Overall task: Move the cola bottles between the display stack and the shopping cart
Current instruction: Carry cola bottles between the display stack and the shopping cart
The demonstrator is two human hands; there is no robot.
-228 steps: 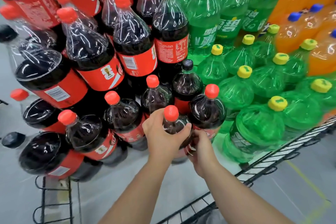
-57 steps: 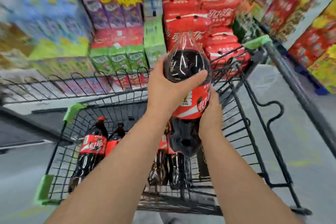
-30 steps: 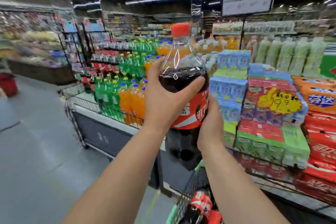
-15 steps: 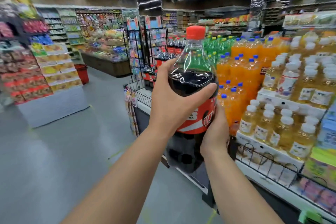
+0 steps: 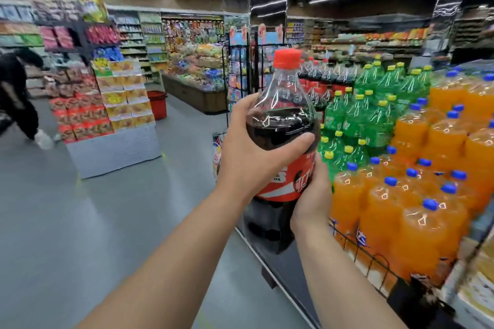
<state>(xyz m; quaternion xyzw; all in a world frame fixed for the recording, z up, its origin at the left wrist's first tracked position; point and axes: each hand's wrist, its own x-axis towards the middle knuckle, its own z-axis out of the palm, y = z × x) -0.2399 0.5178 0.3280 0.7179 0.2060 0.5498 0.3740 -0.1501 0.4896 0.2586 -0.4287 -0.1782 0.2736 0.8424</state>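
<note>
I hold one large cola bottle [image 5: 283, 125] upright in front of me, red cap on top and red label around its middle. My left hand [image 5: 248, 152] wraps its shoulder from the left, thumb across the front. My right hand [image 5: 312, 195] grips the label from the right and below. The display stack of cola bottles [image 5: 323, 80] stands behind it, farther back on the right. The shopping cart is out of view.
Green soda bottles [image 5: 366, 112] and orange soda bottles [image 5: 417, 187] fill the wire-edged display on the right. A stack of boxed goods [image 5: 112, 115] stands on the left of the grey aisle floor. A person in black [image 5: 16, 96] is at the far left.
The view has swung from the cart round toward the drinks display. The bottle stays gripped in both hands; the orange and green bottles are now closer on the right.
</note>
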